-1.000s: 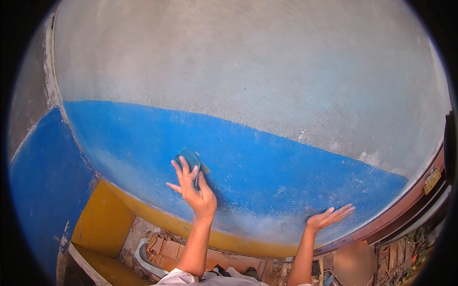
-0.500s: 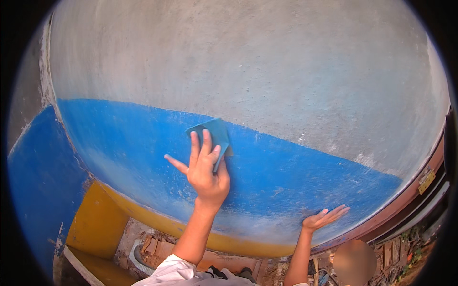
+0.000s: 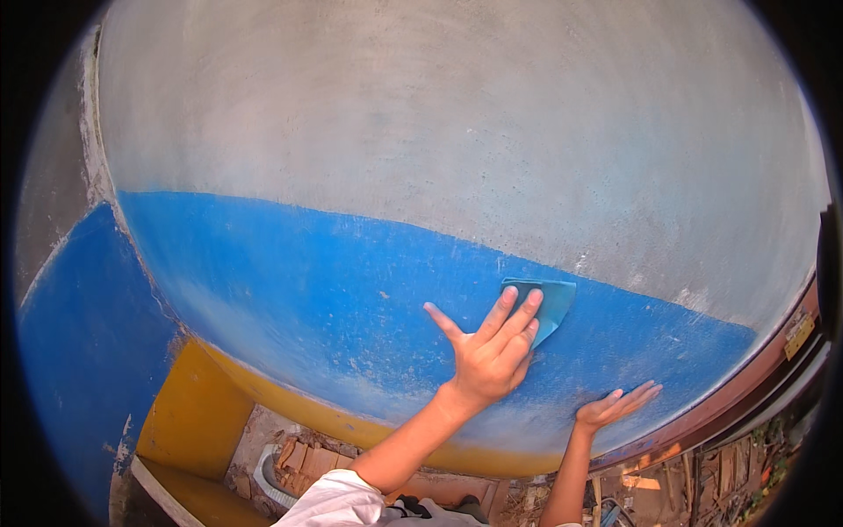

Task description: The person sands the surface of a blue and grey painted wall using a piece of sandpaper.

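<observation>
Left hand (image 3: 490, 363) up on the wall, fingers spread, little finger stuck out to the left; it has hold of a folded teal sheet (image 3: 557, 302), two middle fingers laid over it. Sheet is flat against the blue band (image 3: 325, 281), just below the border with the grey upper wall (image 3: 439, 123); one corner pokes out right of the fingers. Right hand (image 3: 612, 409) is farther right and lower, opened flat, palm side to the blue paint, holding nothing I can see. Hands are apart. Blue looks scuffed and pale toward its lower edge; yellow strip (image 3: 334, 420) runs under it. Over on the left, a blue side wall (image 3: 88, 316) meets this one at a corner. Near side: white sleeve (image 3: 329, 502), curved white fixture (image 3: 264, 474) by broken pieces. Far right: reddish-brown frame (image 3: 716, 415) with a yellowish metal plate (image 3: 799, 336).
</observation>
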A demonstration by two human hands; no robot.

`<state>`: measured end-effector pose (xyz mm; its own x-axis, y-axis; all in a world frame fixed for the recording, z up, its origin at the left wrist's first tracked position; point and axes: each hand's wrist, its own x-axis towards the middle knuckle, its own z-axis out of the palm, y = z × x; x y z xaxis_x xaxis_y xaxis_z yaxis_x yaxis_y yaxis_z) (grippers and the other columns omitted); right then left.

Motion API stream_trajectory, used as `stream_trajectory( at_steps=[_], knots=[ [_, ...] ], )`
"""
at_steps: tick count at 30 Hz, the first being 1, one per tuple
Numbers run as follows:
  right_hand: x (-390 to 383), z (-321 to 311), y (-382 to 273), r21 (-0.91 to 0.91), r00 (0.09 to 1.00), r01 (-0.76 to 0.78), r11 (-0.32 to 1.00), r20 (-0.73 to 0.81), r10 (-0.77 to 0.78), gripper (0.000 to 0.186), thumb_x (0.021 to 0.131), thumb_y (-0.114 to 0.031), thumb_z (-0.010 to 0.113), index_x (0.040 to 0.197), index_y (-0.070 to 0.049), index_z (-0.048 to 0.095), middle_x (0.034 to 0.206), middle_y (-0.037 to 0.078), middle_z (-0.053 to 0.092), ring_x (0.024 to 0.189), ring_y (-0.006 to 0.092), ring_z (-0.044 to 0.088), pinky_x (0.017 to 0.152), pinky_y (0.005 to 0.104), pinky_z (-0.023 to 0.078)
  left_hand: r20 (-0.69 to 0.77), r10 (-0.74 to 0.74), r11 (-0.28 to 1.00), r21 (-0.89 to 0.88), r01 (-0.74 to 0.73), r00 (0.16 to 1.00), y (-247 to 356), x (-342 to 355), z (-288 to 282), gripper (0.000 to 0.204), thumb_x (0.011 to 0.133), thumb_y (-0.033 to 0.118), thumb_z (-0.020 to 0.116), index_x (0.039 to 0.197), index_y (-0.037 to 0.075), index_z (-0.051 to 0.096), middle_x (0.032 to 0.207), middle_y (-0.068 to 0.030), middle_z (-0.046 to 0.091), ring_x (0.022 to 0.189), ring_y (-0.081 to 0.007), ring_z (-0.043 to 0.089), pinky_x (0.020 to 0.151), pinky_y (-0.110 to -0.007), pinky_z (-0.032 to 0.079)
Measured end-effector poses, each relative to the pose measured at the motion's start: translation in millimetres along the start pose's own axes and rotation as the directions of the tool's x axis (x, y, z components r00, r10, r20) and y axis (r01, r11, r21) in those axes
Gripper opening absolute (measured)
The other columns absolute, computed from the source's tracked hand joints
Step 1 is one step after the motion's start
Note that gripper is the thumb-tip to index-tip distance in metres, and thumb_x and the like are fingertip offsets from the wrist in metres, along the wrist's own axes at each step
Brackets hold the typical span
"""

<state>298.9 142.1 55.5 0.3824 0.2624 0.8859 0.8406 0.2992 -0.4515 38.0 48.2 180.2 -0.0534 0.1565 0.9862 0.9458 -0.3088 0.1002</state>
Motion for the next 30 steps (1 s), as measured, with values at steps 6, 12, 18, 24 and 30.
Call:
stream_trajectory(
  at_steps=[6,12,18,24,30],
  knots=[
    [9.6,-4.2,1.8,0.01,0.998,0.06,0.998,-0.027,-0.059,0.065,0.104,-0.045,0.022,0.153,-0.003,0.02,0.159,0.022,0.013,0.147,0.0391,0.011,0.117,0.0562,0.012,-0.188,-0.345,0.938,-0.06,0.34,0.919,-23.9,-24.1,-23.6,0.018,0.08,0.004,0.064,0.096,0.011,0.06,0.136,-0.0179,0.057,0.14,-0.0363,0.037,0.105,-0.07,-0.019],
    [7.3,-0.8,11.1,0.042,0.998,0.057,0.998,-0.013,-0.056,0.066,0.104,-0.044,0.023,0.153,0.0,0.018,0.16,0.022,0.011,0.147,0.0395,0.01,0.117,0.0558,0.011,0.135,-0.029,0.993,-0.111,0.044,0.99,19.2,9.3,-1.7,0.013,0.081,0.005,0.064,0.092,0.011,0.059,0.134,-0.0119,0.06,0.139,-0.0369,0.039,0.103,-0.071,-0.02],
    [10.1,-1.8,9.3,0.049,0.995,0.095,0.994,-0.033,-0.094,0.063,0.103,-0.038,0.026,0.152,0.002,0.018,0.158,0.026,0.009,0.146,0.044,0.01,0.117,0.0587,0.01,-0.087,-0.234,0.97,-0.093,0.226,0.968,-17.9,2.7,-28.0,0.015,0.081,0.0,0.061,0.091,0.011,0.06,0.134,-0.0122,0.06,0.138,-0.0358,0.041,0.105,-0.068,-0.019],
    [5.3,0.3,15.6,0.052,0.997,0.077,0.996,0.013,-0.077,0.065,0.103,-0.04,0.025,0.153,0.001,0.016,0.158,0.027,0.007,0.147,0.044,0.008,0.116,0.0589,0.009,0.227,0.085,0.988,-0.142,-0.054,0.97,30.0,-17.7,8.0,0.008,0.082,0.005,0.061,0.084,0.013,0.059,0.129,-0.0038,0.064,0.135,-0.0288,0.046,0.103,-0.073,-0.019],
    [6.2,-2.0,11.2,0.064,0.994,0.106,0.992,0.007,-0.106,0.064,0.103,-0.039,0.025,0.152,0.002,0.016,0.158,0.027,0.007,0.146,0.0452,0.008,0.116,0.0601,0.01,0.002,-0.299,0.938,-0.183,0.294,0.954,-5.6,-52.1,-20.9,0.012,0.088,0.0,0.056,0.093,0.011,0.057,0.139,-0.0195,0.053,0.143,-0.0365,0.031,0.105,-0.068,-0.018]
  ],
)
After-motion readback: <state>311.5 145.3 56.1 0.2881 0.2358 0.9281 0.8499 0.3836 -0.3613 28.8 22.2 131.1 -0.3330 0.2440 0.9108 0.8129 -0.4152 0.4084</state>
